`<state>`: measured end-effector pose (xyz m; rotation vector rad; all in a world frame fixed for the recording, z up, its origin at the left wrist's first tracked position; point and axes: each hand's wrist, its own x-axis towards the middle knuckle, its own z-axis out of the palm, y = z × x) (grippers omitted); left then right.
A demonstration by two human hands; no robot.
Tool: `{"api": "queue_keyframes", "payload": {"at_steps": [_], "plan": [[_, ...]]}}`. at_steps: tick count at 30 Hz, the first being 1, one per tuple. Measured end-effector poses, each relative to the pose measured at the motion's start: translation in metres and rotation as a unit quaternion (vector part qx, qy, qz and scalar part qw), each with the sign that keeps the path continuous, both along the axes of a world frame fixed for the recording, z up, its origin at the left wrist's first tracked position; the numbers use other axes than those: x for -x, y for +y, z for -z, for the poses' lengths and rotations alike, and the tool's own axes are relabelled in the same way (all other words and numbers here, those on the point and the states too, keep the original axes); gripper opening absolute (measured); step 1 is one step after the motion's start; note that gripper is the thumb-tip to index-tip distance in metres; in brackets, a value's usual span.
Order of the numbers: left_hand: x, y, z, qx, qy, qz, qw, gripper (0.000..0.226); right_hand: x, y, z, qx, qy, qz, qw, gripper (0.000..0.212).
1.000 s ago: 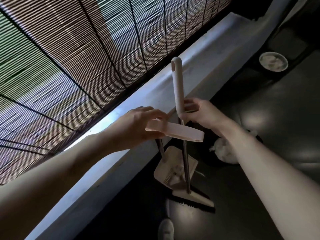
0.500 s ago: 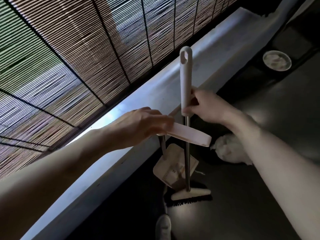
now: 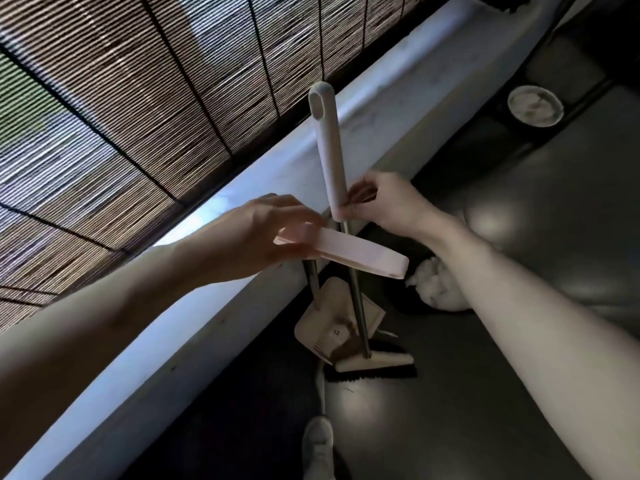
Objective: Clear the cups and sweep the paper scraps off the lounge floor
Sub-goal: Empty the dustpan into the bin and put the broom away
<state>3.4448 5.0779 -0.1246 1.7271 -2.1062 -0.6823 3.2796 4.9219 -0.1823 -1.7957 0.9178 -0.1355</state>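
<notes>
A: So, where is the broom (image 3: 329, 150) standing, and which way is it pointing?

B: It is standing nearly upright in the middle of the view, its long axis running top to bottom. The pale grip end with the hanging hole is pointing up toward the slatted blind (image 3: 138, 116) and leaning a little left. The brush head (image 3: 375, 363) is resting on the dark floor (image 3: 485, 393), its length lying left to right.

A: Which hand is holding it?

B: The right hand (image 3: 384, 202) is holding it, its fingers (image 3: 349, 211) curling in and pinching the lower end of the pale grip. The left hand (image 3: 273, 233) is gripping the dustpan (image 3: 325, 327) by its flat pale handle (image 3: 363, 254), fingers curled over it. That handle is pointing right and slightly down.

A: What is getting in the way?

B: The dustpan's handle is crossing in front of the broom's metal shaft, just below the right hand. The pan is standing on edge just left of the shaft, close above the brush head; I cannot tell whether they are touching. A pale window ledge (image 3: 207, 306) is running diagonally along the left. Beside the right forearm, a white crumpled mass (image 3: 433, 282) is sitting in a dark round bin (image 3: 405, 303), partly hidden by the arm. A round pale cup (image 3: 535, 105) is sitting well apart at the upper right. A pale shoe (image 3: 317, 441) is showing below the brush head.
</notes>
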Motion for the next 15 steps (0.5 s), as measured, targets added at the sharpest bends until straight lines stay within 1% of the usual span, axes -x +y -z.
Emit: {"api": "queue_keyframes", "payload": {"at_steps": [4,6,11,13,15], "plan": [[0.000,0.000,-0.005,0.004,-0.001,-0.009,1.000,0.055,0.003,0.001,-0.005,-0.002,-0.001,-0.014,1.000,0.031],[0.000,0.000,-0.007,0.004,-0.003,-0.007,1.000,0.056,0.005,0.002,-0.008,-0.005,-0.004,-0.017,1.000,0.033],[0.003,0.000,-0.005,0.010,-0.012,-0.015,1.000,0.043,0.005,0.004,-0.011,-0.003,-0.003,-0.024,1.000,0.028],[0.006,0.001,-0.006,0.017,-0.003,-0.014,1.000,0.037,0.002,0.007,-0.007,0.018,0.002,-0.026,0.999,0.025],[0.008,0.000,-0.007,0.023,0.002,-0.012,1.000,0.033,-0.002,0.014,0.000,0.044,0.005,-0.035,0.998,0.027]]}}
